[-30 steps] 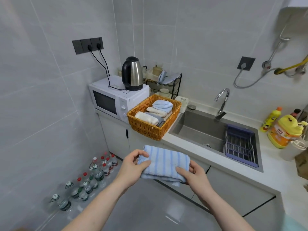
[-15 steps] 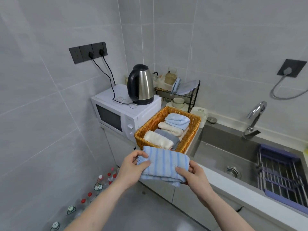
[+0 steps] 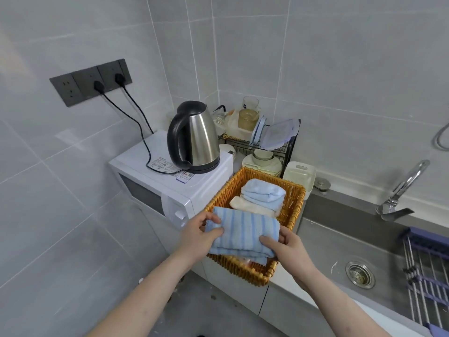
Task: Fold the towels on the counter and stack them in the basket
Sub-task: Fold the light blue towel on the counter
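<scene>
The folded blue striped towel [image 3: 245, 233] hangs in the air over the near half of the wicker basket [image 3: 295, 203], held flat and level between both hands, probably so the fold does not fall open before it is set down. The left hand [image 3: 198, 235] pinches the towel's left end, thumb on top and fingers curled beneath; the right hand [image 3: 283, 246] grips the right near corner the same way, thumb lying across the stripes, the other fingers mostly hidden under the cloth. Holding both ends keeps the layers together, though the lowest layer sags a little at the near edge. Deeper in the basket lie a folded light blue towel [image 3: 263, 194] on top of a cream towel [image 3: 252, 207], stacked toward the far side; whatever lies in the near half is covered by the held towel, so I cannot tell how full that part is. The task looks close to a placing step: lowering the towel straight down into the near half seems the natural move. Room is tight at the sides. The basket's left rim sits just beside the microwave [image 3: 170, 188], which carries the kettle [image 3: 196, 139], so the left hand has little space to drop past the rim there. The near rim reaches the counter edge [image 3: 286, 274], and the sink [image 3: 340, 244] opens just to the right, leaving the right hand freer. The dish rack [image 3: 267, 147] stands behind the basket, out of the way.
</scene>
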`<action>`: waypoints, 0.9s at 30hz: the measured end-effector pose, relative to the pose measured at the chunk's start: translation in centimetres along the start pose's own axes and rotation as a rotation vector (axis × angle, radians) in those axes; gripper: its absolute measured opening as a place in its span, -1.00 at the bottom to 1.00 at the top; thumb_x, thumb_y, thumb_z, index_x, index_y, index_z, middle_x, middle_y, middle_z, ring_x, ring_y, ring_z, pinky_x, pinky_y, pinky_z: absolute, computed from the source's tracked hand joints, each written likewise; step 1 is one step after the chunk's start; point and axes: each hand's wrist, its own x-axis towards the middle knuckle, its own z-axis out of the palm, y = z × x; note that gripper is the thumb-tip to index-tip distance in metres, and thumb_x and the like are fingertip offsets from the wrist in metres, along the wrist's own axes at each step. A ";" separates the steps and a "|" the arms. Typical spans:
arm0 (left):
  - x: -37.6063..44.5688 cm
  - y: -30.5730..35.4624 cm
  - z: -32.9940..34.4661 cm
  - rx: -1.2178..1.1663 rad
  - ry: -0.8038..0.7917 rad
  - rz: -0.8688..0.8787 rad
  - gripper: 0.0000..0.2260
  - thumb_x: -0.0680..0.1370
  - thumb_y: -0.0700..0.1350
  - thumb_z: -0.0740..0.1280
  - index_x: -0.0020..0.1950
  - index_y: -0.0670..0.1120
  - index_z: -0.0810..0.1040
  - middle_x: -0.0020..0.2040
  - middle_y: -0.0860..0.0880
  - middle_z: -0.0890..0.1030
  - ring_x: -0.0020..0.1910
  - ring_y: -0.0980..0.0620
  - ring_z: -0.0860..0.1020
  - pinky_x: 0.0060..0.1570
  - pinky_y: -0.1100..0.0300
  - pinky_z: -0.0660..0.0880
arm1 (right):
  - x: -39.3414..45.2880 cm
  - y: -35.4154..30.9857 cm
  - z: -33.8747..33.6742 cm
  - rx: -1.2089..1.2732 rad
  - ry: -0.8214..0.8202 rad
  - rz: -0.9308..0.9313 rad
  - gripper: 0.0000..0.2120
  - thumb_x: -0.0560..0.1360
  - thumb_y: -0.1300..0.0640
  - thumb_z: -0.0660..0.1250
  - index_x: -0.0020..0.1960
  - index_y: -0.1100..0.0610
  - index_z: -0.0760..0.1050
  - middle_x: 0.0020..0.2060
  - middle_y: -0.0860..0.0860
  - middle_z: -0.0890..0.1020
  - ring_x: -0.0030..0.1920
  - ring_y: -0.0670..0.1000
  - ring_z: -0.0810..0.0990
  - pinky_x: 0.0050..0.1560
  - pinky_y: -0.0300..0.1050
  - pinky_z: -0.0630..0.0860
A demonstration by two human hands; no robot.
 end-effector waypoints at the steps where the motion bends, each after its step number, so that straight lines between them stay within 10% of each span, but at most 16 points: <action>1: 1.2 0.3 0.2 0.015 -0.023 -0.004 -0.87 0.48 -0.02 0.50 -0.04 0.12 0.59 0.00 0.10 0.57 -0.03 0.07 0.53 -0.15 0.19 0.39 | 0.8 -0.1 -0.2 0.009 0.020 0.007 -0.59 0.51 0.07 0.50 0.32 0.02 0.52 0.09 -0.04 0.73 0.06 0.01 0.73 0.11 0.07 0.67; 10: 11.9 1.7 2.4 0.078 -0.222 0.016 -0.86 0.53 -0.10 0.45 0.04 0.01 0.54 0.01 0.10 0.54 0.04 0.06 0.53 -0.15 0.21 0.39 | 7.0 -1.2 -0.3 0.025 0.234 0.023 -0.61 0.54 0.11 0.47 0.32 -0.05 0.47 0.04 0.02 0.74 -0.01 0.04 0.75 0.02 0.03 0.70; 20: 19.6 -2.2 3.2 0.240 -0.363 -0.024 -0.87 0.53 -0.17 0.34 -0.01 0.03 0.46 -0.18 -0.02 0.51 -0.37 0.07 0.45 -0.49 0.32 0.34 | 12.8 1.3 1.8 -0.116 0.338 0.179 -0.66 0.53 0.07 0.47 0.25 -0.10 0.48 0.05 -0.03 0.72 -0.02 -0.04 0.74 0.04 0.02 0.69; 27: 20.5 -5.8 4.6 0.320 -0.506 -0.094 -0.78 0.57 -0.24 0.22 0.14 0.03 0.37 0.00 0.05 0.46 -0.18 0.08 0.50 -0.41 0.32 0.38 | 15.0 5.2 3.2 -0.268 0.384 0.312 -0.73 0.51 0.03 0.45 0.16 -0.06 0.48 -0.02 -0.02 0.71 -0.07 0.00 0.73 -0.03 0.10 0.69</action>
